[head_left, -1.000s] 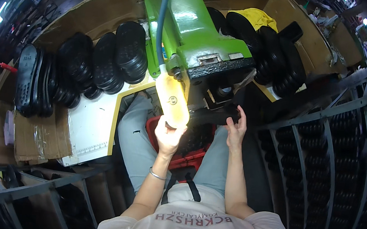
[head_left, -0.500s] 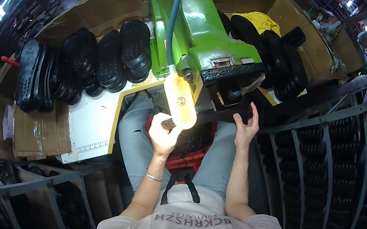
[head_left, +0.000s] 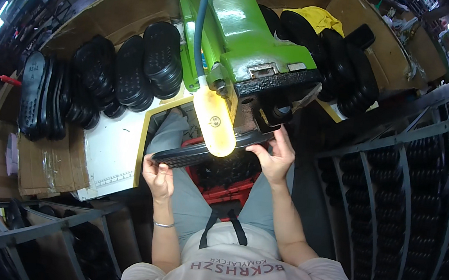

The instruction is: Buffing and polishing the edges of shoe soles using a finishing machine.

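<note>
A long black shoe sole point(head_left: 184, 155) stretches edge-on between my two hands, beneath the head of a green machine point(head_left: 265, 49). My left hand point(head_left: 160, 178) pinches its left end between thumb and fingers. Around the other end, close under the machine's black front, my right hand point(head_left: 275, 159) is closed with thumb below and fingers above. A lit yellow-white lamp point(head_left: 215, 122) on a blue-grey cable hangs in front of the sole and hides part of its middle.
Stacks of black soles point(head_left: 161, 58) stand at the left on a white board point(head_left: 112, 151) with yellow edging. More black soles point(head_left: 352, 72) lie right of the machine, near a yellow cloth point(head_left: 317, 21). Metal racks point(head_left: 381, 200) flank me. A red crate point(head_left: 224, 188) sits between my legs.
My left hand has moved left from beside the lamp. The right hand, open before, has moved left and closed on the sole, which now spans both hands.
</note>
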Action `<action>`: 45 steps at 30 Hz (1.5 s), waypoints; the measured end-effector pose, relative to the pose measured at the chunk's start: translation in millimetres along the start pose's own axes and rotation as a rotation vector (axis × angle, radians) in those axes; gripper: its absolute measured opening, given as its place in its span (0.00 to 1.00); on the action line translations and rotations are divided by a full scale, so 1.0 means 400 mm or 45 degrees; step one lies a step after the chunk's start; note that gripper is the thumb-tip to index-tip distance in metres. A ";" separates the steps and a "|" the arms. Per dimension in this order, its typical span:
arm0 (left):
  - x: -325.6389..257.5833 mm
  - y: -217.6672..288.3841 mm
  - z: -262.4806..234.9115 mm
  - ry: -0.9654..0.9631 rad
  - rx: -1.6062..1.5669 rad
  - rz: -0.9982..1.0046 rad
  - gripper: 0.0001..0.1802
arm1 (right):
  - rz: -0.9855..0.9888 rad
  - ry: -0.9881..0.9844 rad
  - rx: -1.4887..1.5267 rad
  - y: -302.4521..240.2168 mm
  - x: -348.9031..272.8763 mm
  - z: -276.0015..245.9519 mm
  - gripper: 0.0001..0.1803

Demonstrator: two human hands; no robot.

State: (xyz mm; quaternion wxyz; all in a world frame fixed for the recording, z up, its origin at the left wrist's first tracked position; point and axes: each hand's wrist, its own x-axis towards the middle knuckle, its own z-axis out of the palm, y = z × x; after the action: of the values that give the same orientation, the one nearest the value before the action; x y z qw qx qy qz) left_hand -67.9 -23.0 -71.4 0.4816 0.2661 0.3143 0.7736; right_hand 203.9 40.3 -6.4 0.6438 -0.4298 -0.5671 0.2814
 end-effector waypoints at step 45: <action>-0.007 -0.044 0.137 -0.207 -0.254 -0.311 0.53 | -0.125 -0.092 -0.409 -0.075 0.049 -0.025 0.27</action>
State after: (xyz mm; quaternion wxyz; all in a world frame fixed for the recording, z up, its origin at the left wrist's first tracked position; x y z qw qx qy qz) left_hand -17.3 -6.8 -48.7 0.6197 0.2386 0.2261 0.7127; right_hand 213.9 40.4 29.4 0.5591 -0.4885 -0.6478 0.1705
